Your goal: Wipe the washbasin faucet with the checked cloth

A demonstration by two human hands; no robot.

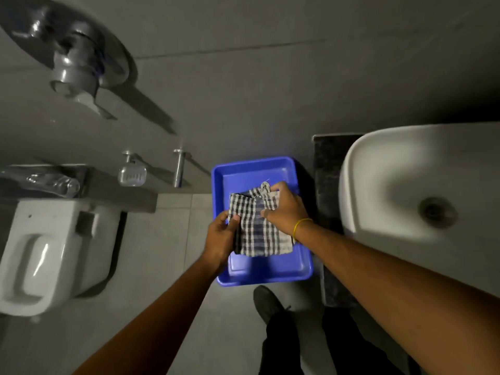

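The checked cloth (259, 230), black and white, is folded over a blue tray (243, 171). My left hand (220, 239) pinches its left edge. My right hand (286, 209), with a yellow band at the wrist, grips its upper right part. The white washbasin (392, 174) stands to the right on a dark counter, its drain (437, 212) showing. The washbasin faucet is not in view.
A white toilet (51, 253) stands at the left below a grey ledge (108, 185). On the wall are a large chrome shower fitting (75, 69), a soap holder (132, 173) and a chrome spout (178, 167). My shoe (267, 301) and dark trousers are below the tray.
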